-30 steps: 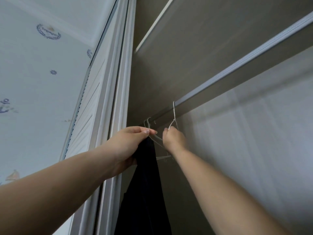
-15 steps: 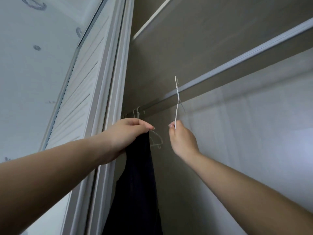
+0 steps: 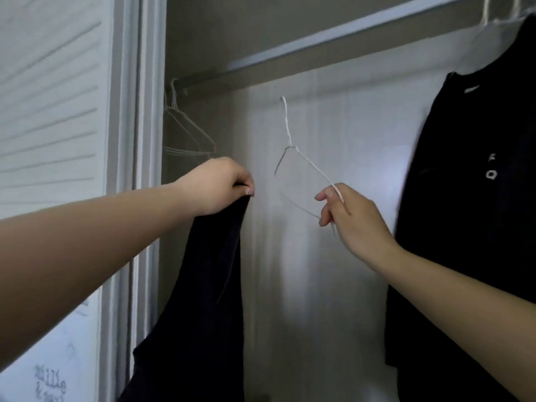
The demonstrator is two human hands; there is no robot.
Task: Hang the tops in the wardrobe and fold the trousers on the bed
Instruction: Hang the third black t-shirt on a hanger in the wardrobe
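My left hand point(image 3: 220, 184) pinches the top edge of a dark top point(image 3: 208, 285), which hangs down from it in front of the wardrobe's left side. My right hand point(image 3: 351, 216) pinches one arm of a white wire hanger point(image 3: 290, 152), held free in the air below the rail point(image 3: 319, 39), its hook pointing up. The hanger and the dark top are apart, about a hand's width between them.
Several empty white wire hangers point(image 3: 185, 132) hang at the rail's far left end. Another black top point(image 3: 475, 198) with small white letters hangs on a hanger at the right. The louvred wardrobe door point(image 3: 52, 111) stands at the left.
My right hand has taken the hanger off the rail and lowered it, now gripping its arm instead of its neck. The view has dropped and swung right, showing the hung black top.
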